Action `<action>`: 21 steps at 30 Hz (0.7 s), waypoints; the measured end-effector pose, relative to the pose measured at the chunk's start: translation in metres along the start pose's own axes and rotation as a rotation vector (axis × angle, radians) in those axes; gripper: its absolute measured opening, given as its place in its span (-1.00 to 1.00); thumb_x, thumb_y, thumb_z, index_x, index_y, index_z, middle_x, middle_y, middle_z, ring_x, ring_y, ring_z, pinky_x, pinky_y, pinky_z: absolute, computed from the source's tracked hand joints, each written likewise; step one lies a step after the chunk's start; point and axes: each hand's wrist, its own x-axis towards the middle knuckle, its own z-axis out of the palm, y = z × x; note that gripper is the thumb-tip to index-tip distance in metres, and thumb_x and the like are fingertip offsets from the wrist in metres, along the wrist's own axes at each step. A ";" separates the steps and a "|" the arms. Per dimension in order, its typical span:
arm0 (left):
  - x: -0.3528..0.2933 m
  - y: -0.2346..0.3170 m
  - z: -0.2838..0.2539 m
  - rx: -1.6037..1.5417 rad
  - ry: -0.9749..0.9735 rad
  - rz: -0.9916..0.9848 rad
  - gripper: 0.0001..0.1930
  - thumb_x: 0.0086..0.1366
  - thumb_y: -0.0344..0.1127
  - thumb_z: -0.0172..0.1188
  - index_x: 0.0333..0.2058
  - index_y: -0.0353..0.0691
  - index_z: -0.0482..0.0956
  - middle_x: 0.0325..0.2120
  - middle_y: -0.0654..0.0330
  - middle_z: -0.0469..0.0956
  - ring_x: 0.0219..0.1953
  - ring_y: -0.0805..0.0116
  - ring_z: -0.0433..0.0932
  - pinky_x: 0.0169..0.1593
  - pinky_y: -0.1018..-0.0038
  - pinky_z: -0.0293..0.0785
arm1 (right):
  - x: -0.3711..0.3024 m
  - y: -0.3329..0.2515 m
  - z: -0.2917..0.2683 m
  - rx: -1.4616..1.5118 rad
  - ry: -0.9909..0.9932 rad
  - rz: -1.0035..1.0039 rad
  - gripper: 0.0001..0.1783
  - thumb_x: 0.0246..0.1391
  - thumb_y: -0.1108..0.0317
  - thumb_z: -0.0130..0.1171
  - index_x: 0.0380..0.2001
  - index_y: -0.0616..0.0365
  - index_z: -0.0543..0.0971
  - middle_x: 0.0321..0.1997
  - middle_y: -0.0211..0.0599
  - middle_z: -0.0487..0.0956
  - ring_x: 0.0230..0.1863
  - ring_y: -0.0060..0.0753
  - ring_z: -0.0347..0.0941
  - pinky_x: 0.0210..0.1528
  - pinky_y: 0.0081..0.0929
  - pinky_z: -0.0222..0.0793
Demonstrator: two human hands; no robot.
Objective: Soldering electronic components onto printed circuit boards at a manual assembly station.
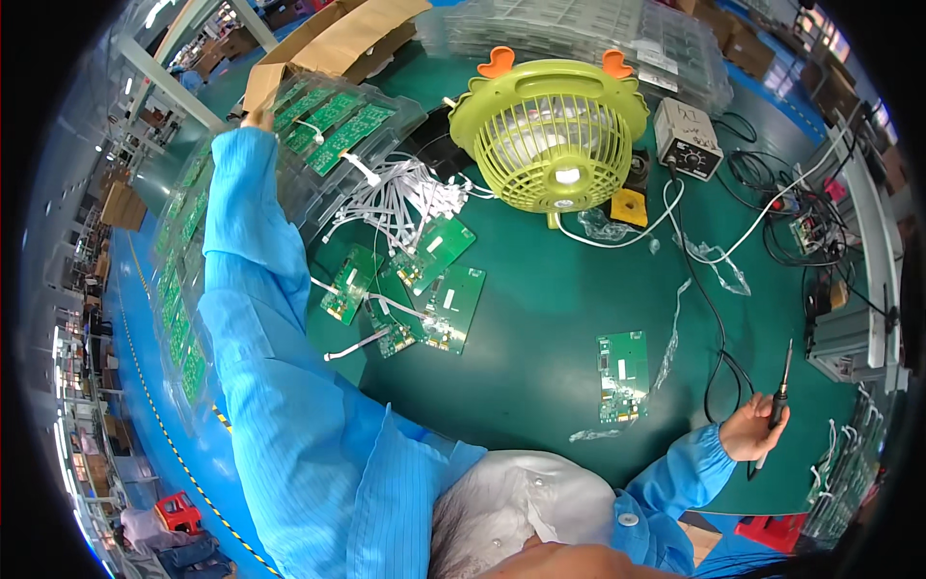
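At the right, my right hand (750,431) is closed around a soldering iron (779,407), its tip pointing up and away from me. My left hand (258,120) reaches to the far left, at the edge of a clear plastic tray (410,118) of green circuit boards (355,138). Its fingers are too small and partly hidden to read. Between my arms, several boards with white cables (453,307) lie near a heap of white cables (405,198). Closer to my right hand, a single green board (623,378) lies flat on the green table mat (540,376).
A yellow-green fan (552,135) stands at the back centre, beside a grey control box (688,140). The iron's black cord (719,323) and other cables cross the right side. Stacked clear trays (588,29) and an open cardboard box (333,43) sit behind. More board trays (174,299) stand left.
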 end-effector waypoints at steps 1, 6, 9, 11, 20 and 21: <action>0.001 0.015 -0.013 -0.084 0.063 0.032 -0.56 0.11 -0.02 0.06 -0.11 -0.17 0.44 -0.24 0.15 0.52 -0.17 0.21 0.47 -0.10 0.42 0.36 | 0.000 0.001 0.000 0.005 0.001 -0.009 -0.72 0.05 0.29 -0.12 -0.22 0.15 0.47 -0.53 -0.32 0.28 -0.50 -0.49 0.11 -0.40 -0.63 0.06; -0.083 0.119 -0.096 -0.614 0.154 0.248 -0.66 0.13 -0.24 0.11 -0.10 -0.17 0.44 -0.27 0.15 0.51 -0.22 0.34 0.47 -0.14 0.50 0.36 | 0.000 0.007 -0.003 -0.038 -0.019 -0.016 -0.76 0.06 0.31 -0.09 -0.23 0.13 0.48 -0.54 -0.35 0.27 -0.48 -0.53 0.11 -0.39 -0.63 0.06; -0.186 0.173 -0.125 -0.699 -0.070 0.588 -0.65 0.09 -0.47 0.10 -0.09 -0.24 0.40 -0.23 0.17 0.46 -0.25 0.42 0.44 -0.24 0.56 0.35 | -0.004 0.008 -0.002 -0.077 -0.015 0.015 -0.78 0.07 0.33 -0.08 -0.24 0.11 0.48 -0.54 -0.37 0.27 -0.47 -0.54 0.10 -0.39 -0.63 0.06; -0.247 0.195 -0.125 -0.599 -0.219 0.665 -0.66 0.07 -0.50 0.09 -0.12 -0.24 0.42 -0.22 0.15 0.46 -0.25 0.38 0.44 -0.25 0.56 0.36 | -0.008 0.013 0.003 -0.098 0.014 0.018 -0.79 0.07 0.36 -0.07 -0.23 0.10 0.48 -0.55 -0.38 0.26 -0.46 -0.55 0.10 -0.39 -0.63 0.05; -0.325 0.163 -0.027 -0.167 -0.449 0.434 -0.80 0.05 -0.52 0.05 -0.30 -0.20 0.51 -0.29 0.26 0.51 -0.34 0.22 0.49 -0.29 0.47 0.41 | -0.021 0.019 0.021 -0.053 -0.001 0.075 -0.79 0.07 0.41 -0.08 -0.22 0.09 0.47 -0.56 -0.41 0.23 -0.46 -0.56 0.08 -0.41 -0.64 0.03; -0.325 0.158 -0.019 -0.189 -0.431 0.419 -0.80 0.05 -0.51 0.04 -0.30 -0.19 0.51 -0.29 0.26 0.51 -0.34 0.22 0.49 -0.29 0.47 0.41 | -0.022 0.019 0.022 -0.034 -0.015 0.093 -0.79 0.07 0.41 -0.08 -0.22 0.09 0.47 -0.56 -0.41 0.23 -0.46 -0.56 0.07 -0.41 -0.64 0.03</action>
